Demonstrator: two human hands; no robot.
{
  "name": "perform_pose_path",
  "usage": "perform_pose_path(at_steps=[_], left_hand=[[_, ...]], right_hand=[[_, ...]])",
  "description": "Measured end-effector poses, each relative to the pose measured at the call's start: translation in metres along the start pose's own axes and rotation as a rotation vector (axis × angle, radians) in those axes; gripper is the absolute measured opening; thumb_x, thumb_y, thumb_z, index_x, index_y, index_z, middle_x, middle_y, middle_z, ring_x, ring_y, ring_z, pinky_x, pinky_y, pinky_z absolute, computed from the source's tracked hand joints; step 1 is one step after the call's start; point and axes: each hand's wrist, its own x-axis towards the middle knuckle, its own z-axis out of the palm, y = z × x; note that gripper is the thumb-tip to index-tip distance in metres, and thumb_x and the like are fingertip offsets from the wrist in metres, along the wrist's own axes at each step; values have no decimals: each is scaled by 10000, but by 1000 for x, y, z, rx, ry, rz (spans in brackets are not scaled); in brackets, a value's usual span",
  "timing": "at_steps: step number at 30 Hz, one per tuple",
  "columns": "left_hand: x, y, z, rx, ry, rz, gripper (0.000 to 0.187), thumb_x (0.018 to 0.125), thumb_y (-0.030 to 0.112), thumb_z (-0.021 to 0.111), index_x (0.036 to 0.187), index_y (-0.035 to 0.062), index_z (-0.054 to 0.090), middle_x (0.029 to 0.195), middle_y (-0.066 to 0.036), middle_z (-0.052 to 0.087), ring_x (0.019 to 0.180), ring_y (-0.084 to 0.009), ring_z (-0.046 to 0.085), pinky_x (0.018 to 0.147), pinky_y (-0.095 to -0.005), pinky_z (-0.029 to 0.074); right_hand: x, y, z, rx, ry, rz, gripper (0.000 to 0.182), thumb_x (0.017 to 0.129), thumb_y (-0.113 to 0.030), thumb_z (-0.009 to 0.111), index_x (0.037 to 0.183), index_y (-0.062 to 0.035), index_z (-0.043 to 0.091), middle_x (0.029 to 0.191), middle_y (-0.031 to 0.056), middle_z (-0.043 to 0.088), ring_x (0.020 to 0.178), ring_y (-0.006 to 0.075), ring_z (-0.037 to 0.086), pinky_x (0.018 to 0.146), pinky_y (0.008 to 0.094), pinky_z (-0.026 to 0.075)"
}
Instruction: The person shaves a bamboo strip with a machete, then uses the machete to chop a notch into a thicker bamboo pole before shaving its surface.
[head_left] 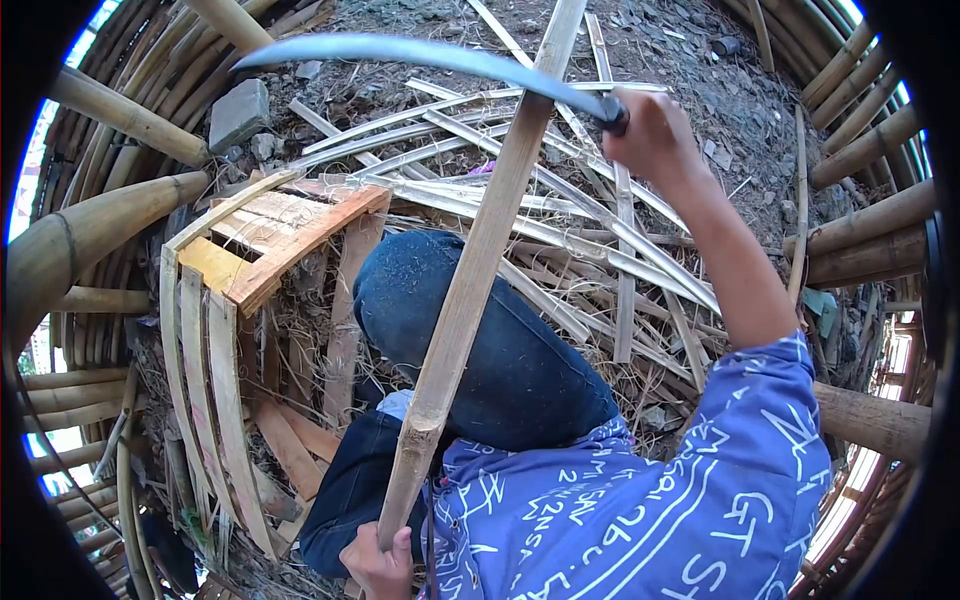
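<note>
My left hand is closed around the lower end of a long split bamboo strip, which slants up over my bent knee and out of the top of the view. In my right hand is the dark handle of a machete, held out ahead of me. The machete's long curved blade points left and crosses the bamboo strip near its upper part, with the edge overlapping the strip in this view. A node ring shows on the strip above my left hand.
Many split bamboo strips lie crossed on the ground ahead, among shavings. At my left stands a slatted wooden crate. A grey block lies behind it. Thick bamboo poles line both sides.
</note>
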Motion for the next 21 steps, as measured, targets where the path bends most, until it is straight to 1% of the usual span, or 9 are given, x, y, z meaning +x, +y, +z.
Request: perform_pose_path(at_steps=[2, 6, 10, 12, 14, 17, 18, 20, 21], left_hand=[[3, 7, -4, 5, -2, 8, 262, 895, 308, 645, 820, 61, 597, 608, -169, 551, 524, -399, 543, 462, -428, 408], [-2, 2, 1, -21, -22, -13, 274, 897, 318, 642, 822, 58, 595, 609, -169, 549, 526, -398, 544, 462, -425, 411], [0, 1, 1, -46, -33, -35, 283, 892, 328, 648, 825, 57, 593, 598, -166, 539, 521, -394, 544, 459, -421, 411], [2, 0, -6, 69, 10, 39, 287, 881, 335, 661, 824, 61, 595, 587, -162, 533, 515, -383, 548, 455, -416, 412], [3, 1, -13, 113, 21, 38, 294, 870, 344, 671, 824, 64, 595, 583, -162, 529, 505, -376, 542, 448, -417, 405], [7, -9, -13, 79, -2, 38, 312, 868, 359, 668, 829, 60, 587, 585, -168, 519, 501, -384, 527, 445, -424, 395], [5, -10, -11, 74, -5, 30, 312, 868, 359, 668, 829, 60, 587, 585, -168, 519, 501, -384, 527, 445, -424, 395], [6, -11, -5, 44, -57, 21, 296, 874, 340, 664, 821, 61, 581, 588, -172, 514, 513, -389, 528, 457, -423, 398], [6, -9, -3, 18, -42, 2, 284, 877, 323, 662, 813, 60, 578, 586, -169, 509, 515, -392, 521, 466, -424, 395]], right_hand=[[18, 11, 0, -52, 36, 116, 123, 768, -168, 598, 824, -72, 650, 809, 172, 689, 796, 307, 692, 754, 409, 554], [17, -1, -20, -97, 22, 85, 131, 775, -168, 596, 827, -61, 649, 825, 167, 690, 815, 310, 687, 765, 417, 542], [-14, -20, -31, -72, 83, -91, 113, 771, -138, 608, 818, -42, 644, 764, 148, 676, 731, 307, 676, 715, 406, 548], [4, -8, -21, -205, -57, 21, 83, 791, -124, 626, 820, -51, 652, 737, 135, 667, 698, 231, 665, 682, 371, 558], [25, 7, -19, -125, -44, 203, 112, 772, -121, 600, 859, -62, 639, 842, 163, 680, 804, 310, 670, 740, 414, 528], [20, 7, -24, -24, 114, 80, 104, 773, -98, 633, 870, -66, 653, 730, 131, 669, 682, 243, 674, 666, 366, 559], [9, 1, -24, -28, 108, 74, 104, 773, -98, 633, 870, -66, 653, 730, 131, 669, 682, 243, 674, 666, 366, 559], [-14, -12, -25, -67, 64, -160, 132, 763, -97, 628, 891, -69, 648, 724, 128, 671, 681, 249, 681, 645, 377, 554], [-18, -22, -24, -224, 66, -167, 115, 761, -104, 624, 869, -70, 646, 714, 128, 670, 661, 237, 678, 619, 370, 546]])
